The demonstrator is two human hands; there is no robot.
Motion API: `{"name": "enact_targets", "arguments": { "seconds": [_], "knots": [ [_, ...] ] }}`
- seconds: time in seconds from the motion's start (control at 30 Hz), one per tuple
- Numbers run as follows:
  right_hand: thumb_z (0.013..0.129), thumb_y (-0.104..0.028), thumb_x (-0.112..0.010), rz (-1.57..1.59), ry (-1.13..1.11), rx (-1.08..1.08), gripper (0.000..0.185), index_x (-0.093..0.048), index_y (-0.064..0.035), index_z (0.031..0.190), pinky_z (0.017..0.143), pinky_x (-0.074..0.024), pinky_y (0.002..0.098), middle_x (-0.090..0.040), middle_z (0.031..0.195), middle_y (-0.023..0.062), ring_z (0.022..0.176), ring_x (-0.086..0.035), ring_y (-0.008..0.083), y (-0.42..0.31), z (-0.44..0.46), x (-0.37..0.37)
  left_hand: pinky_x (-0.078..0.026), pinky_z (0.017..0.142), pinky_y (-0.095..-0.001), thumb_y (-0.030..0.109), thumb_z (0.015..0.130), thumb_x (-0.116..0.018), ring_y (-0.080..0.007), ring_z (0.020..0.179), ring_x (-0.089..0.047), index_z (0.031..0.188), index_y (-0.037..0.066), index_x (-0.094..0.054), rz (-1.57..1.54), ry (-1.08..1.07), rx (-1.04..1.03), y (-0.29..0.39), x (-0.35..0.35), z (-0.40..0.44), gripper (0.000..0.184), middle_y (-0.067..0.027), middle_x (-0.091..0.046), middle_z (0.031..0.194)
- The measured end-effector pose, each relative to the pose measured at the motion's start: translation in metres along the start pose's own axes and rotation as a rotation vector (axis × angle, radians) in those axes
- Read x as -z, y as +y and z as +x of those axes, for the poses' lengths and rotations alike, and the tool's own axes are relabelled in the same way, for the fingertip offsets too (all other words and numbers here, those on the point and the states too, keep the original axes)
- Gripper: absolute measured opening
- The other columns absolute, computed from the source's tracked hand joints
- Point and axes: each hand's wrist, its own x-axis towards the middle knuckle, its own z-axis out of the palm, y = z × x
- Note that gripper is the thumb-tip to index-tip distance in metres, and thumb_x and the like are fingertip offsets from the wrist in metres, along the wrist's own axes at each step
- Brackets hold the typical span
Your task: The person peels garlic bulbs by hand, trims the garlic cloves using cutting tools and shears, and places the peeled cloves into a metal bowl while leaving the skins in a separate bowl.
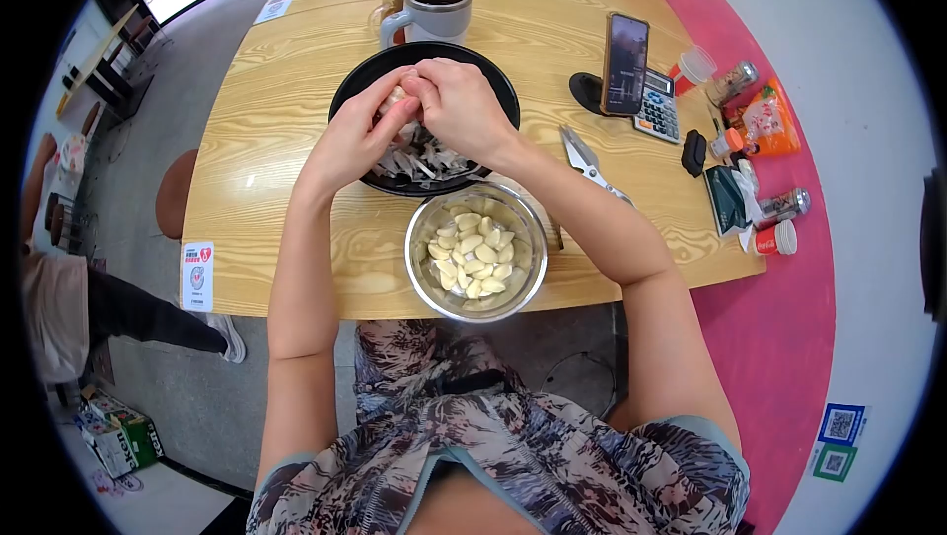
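Garlic bulb (393, 97): held in both hands above the black bowl (504, 91), slightly toward 11 o'clock from the bowl's centre; largely hidden by the fingers. Left hand (367, 126): fingers curled around the bulb from the 8 o'clock side, with the thumb across its near side. Right hand (456, 106): fingers bent over the bulb from the 3 o'clock side, closed on it. The individual fingertip contacts cannot be told.

Directions below are taken from the centre of the black bowl. Loose garlic skins (430, 162) lie inside it, toward 6 o'clock. Stainless-steel bowl (538, 257): 5 o'clock, just beside the black bowl, containing peeled garlic cloves (475, 255). Handled mug (440, 14): 12 o'clock, filled with dark contents. Scissors (584, 155): between 3 and 4 o'clock. Smartphone (625, 64): between 2 and 3 o'clock, propped upright beside a calculator (657, 111). All stand or lie on the wood-grain table (261, 145).
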Motion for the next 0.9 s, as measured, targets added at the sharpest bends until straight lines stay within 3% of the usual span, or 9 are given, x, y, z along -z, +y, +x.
{"name": "enact_targets", "arguments": {
  "seconds": [0.1, 0.2, 0.23, 0.27, 0.37, 0.5, 0.57, 0.8, 0.9],
  "knots": [
    [0.093, -0.017, -0.051, -0.077, 0.007, -0.011, 0.023, -0.061, 0.0022, 0.085, 0.071, -0.0481, 0.0486, -0.063, 0.082, 0.0207, 0.079, -0.062, 0.0396, 0.001, 0.001, -0.003, -0.051, 0.067, -0.0245, 0.017, 0.098, -0.056, -0.0091, 0.072, -0.058, 0.137, 0.002, -0.048, -0.030, -0.012, -0.008, 0.000, 0.000, 0.002, 0.042, -0.0051, -0.064, 0.089],
    [0.100, -0.015, -0.050, 0.106, -0.083, -0.141, 0.022, -0.062, 0.0025, 0.098, 0.058, -0.0532, 0.0304, -0.066, 0.084, 0.0112, 0.066, -0.065, 0.0156, 0.016, 0.003, -0.007, -0.052, 0.070, -0.0245, 0.016, 0.098, -0.056, -0.0099, 0.077, -0.059, 0.137, 0.001, -0.047, -0.040, -0.012, -0.019, -0.001, 0.000, -0.001, 0.042, -0.0067, -0.064, 0.094],
    [0.095, -0.016, -0.050, 0.178, -0.070, -0.162, 0.023, -0.062, 0.0035, 0.093, 0.069, -0.0530, 0.0421, -0.066, 0.086, 0.0203, 0.076, -0.066, 0.0338, 0.016, 0.003, -0.007, -0.053, 0.071, -0.0249, 0.016, 0.098, -0.056, -0.0106, 0.080, -0.060, 0.136, 0.001, -0.047, -0.045, -0.025, -0.038, -0.004, 0.001, -0.001, 0.042, -0.0076, -0.064, 0.097],
    [0.097, -0.017, -0.049, 0.284, -0.104, -0.240, 0.024, -0.062, 0.0039, 0.095, 0.066, -0.0544, 0.0376, -0.067, 0.085, 0.0171, 0.072, -0.066, 0.0277, 0.017, 0.003, -0.002, -0.050, 0.073, -0.0230, 0.012, 0.099, -0.054, -0.0051, 0.077, -0.054, 0.141, 0.002, -0.044, 0.013, -0.033, -0.099, -0.010, 0.001, 0.001, 0.045, -0.0004, -0.061, 0.093],
    [0.101, -0.017, -0.046, 0.472, -0.136, -0.334, 0.027, -0.062, 0.0048, 0.097, 0.060, -0.0565, 0.0263, -0.065, 0.081, 0.0090, 0.064, -0.064, 0.0135, 0.021, 0.004, 0.006, -0.049, 0.080, -0.0249, 0.011, 0.096, -0.058, -0.0076, 0.087, -0.056, 0.142, 0.005, -0.045, 0.116, -0.025, -0.191, -0.007, 0.001, 0.000, 0.049, -0.0036, -0.062, 0.109],
    [0.101, -0.015, -0.046, 0.559, -0.208, -0.425, 0.024, -0.060, 0.0043, 0.101, 0.067, -0.0570, 0.0280, -0.065, 0.088, 0.0095, 0.074, -0.066, 0.0147, 0.016, 0.007, 0.018, -0.048, 0.087, -0.0278, 0.013, 0.095, -0.060, -0.0124, 0.097, -0.059, 0.143, 0.006, -0.043, 0.125, -0.001, -0.242, -0.010, 0.002, 0.002, 0.051, -0.0081, -0.061, 0.118],
    [0.099, -0.014, -0.049, 0.593, -0.217, -0.430, 0.021, -0.059, 0.0039, 0.104, 0.070, -0.0564, 0.0286, -0.064, 0.091, 0.0094, 0.078, -0.066, 0.0152, 0.021, 0.006, 0.017, -0.048, 0.091, -0.0307, 0.013, 0.094, -0.062, -0.0173, 0.106, -0.060, 0.142, 0.006, -0.043, 0.123, -0.007, -0.120, -0.003, 0.003, 0.000, 0.052, -0.0111, -0.060, 0.121],
    [0.089, -0.008, -0.059, 0.349, -0.191, -0.201, 0.013, -0.061, 0.0016, 0.098, 0.067, -0.0529, 0.0281, -0.067, 0.091, 0.0106, 0.075, -0.066, 0.0151, 0.020, 0.003, 0.017, -0.049, 0.090, -0.0313, 0.014, 0.090, -0.067, -0.0180, 0.105, -0.060, 0.136, 0.005, -0.047, 0.099, 0.011, -0.106, -0.001, 0.004, 0.000, 0.051, -0.0107, -0.061, 0.120],
    [0.088, -0.009, -0.060, 0.130, -0.165, -0.124, 0.011, -0.063, -0.0003, 0.094, 0.070, -0.0517, 0.0320, -0.067, 0.091, 0.0128, 0.078, -0.066, 0.0204, 0.022, 0.001, 0.021, -0.051, 0.087, -0.0339, 0.018, 0.089, -0.068, -0.0249, 0.101, -0.063, 0.131, 0.003, -0.049, 0.063, 0.013, -0.110, -0.003, 0.004, 0.002, 0.049, -0.0152, -0.062, 0.118]
  ]
}}
